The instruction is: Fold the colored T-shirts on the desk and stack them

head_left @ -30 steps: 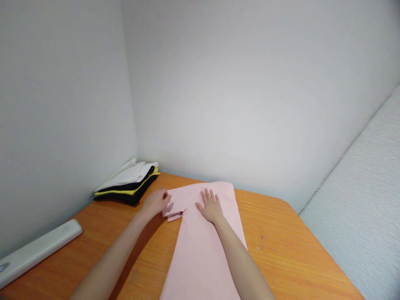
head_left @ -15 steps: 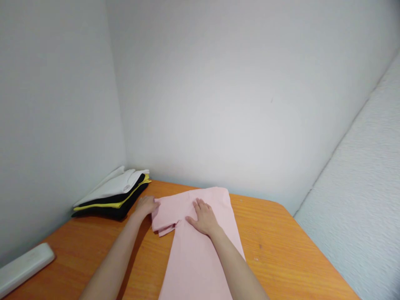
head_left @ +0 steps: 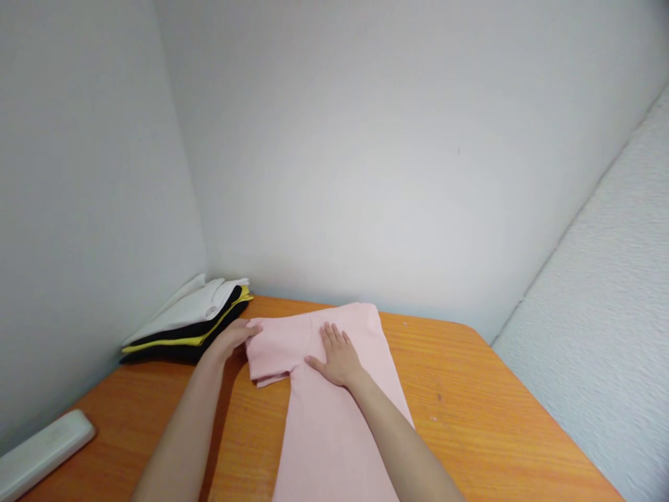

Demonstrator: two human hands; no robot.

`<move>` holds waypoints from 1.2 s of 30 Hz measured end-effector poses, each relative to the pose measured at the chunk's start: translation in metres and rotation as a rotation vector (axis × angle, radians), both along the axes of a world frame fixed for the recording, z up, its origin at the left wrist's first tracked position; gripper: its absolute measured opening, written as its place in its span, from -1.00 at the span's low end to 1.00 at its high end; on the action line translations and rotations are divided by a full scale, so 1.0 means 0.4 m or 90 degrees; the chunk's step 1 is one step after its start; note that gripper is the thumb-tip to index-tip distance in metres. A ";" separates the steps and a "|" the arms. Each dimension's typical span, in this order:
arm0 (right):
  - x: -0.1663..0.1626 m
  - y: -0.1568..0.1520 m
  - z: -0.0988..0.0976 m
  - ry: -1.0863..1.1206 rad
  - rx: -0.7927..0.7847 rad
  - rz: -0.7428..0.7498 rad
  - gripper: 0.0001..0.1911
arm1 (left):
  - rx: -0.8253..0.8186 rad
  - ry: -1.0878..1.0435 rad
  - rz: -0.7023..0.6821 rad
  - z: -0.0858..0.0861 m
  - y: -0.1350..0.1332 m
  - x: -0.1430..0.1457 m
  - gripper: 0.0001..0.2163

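On my far left lies a white bar-shaped object [head_left: 49, 443], then the folded garment stack [head_left: 182, 312], near my left hand [head_left: 231, 336]. Its fingers meet the sleeve [head_left: 277, 343] at its outer corner; I can't tell whether they pinch. The pink short-sleeved shirt [head_left: 332, 439] lies mid-worktop [head_left: 449, 383], my right hand [head_left: 339, 361] flat on it, fingers slightly spread. Tugging the sleeve hard could crease the shirt; a careless left wrist could nudge the stack askew.

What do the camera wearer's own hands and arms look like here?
The left hand and right hand are ungloved, with no ring or watch visible. The left forearm and right forearm are slender and bare to the frame's edge, no sleeves showing.
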State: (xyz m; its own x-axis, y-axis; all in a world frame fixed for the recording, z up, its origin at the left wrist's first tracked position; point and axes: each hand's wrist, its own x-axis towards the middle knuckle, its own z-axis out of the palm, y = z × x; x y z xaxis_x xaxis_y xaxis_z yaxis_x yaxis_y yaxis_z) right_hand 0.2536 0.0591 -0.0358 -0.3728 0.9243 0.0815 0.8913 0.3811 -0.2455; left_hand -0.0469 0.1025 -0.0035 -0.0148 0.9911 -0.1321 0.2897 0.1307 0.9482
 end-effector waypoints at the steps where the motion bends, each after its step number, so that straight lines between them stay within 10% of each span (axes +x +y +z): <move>1: 0.000 0.002 -0.002 0.002 0.001 -0.005 0.04 | -0.001 -0.006 -0.005 0.006 -0.002 -0.003 -0.62; 24: 0.006 -0.005 0.003 -0.014 -0.007 0.016 0.12 | -0.072 -0.006 0.062 -0.036 0.001 0.006 -0.74; 32: 0.009 0.001 -0.001 -0.017 -0.013 0.019 0.18 | 0.045 0.003 0.020 0.077 -0.002 0.038 -0.76; 36: 0.005 -0.003 0.011 -0.005 -0.017 0.027 0.15 | 0.096 0.024 -0.023 0.148 0.014 0.184 -0.76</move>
State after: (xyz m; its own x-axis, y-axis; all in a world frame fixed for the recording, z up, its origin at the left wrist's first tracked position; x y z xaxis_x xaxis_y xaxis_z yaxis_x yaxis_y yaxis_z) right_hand 0.2556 0.0580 -0.0314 -0.4116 0.9097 0.0545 0.8767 0.4116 -0.2491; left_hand 0.0269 0.1081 0.0558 0.0191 0.9996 0.0190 0.3279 -0.0242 0.9444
